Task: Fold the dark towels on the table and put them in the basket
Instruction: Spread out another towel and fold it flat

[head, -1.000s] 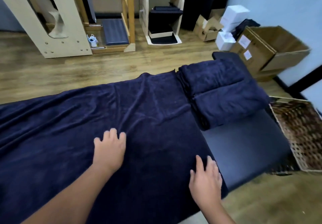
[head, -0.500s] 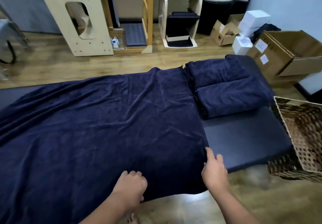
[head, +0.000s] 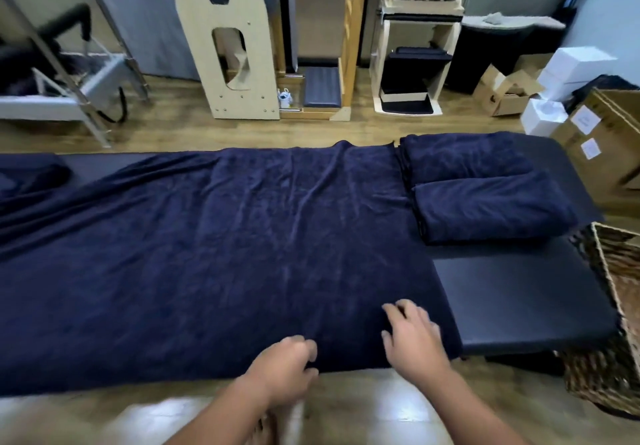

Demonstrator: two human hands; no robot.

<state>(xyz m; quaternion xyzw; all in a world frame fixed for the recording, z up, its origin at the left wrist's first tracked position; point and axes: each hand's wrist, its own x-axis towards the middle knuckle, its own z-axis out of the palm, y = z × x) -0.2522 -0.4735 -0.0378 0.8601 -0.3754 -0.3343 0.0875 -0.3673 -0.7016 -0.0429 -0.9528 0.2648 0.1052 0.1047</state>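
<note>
- Left hand [head: 282,370] reaches in from below, knuckles up, at the near hem of the spread dark towel [head: 214,257]; fingers curled over the edge, grip looks clamped on the cloth, slightly blurred.
- Right hand [head: 414,339] lies palm-down on the towel's near right corner, fingers loosely bent and spread, grip apart, only touching.
- Towel lies flat across the black bench [head: 519,292].
- Two folded towels [head: 485,192] sit at the far right end.
- Wicker basket [head: 620,309] stands right of the bench.
</note>
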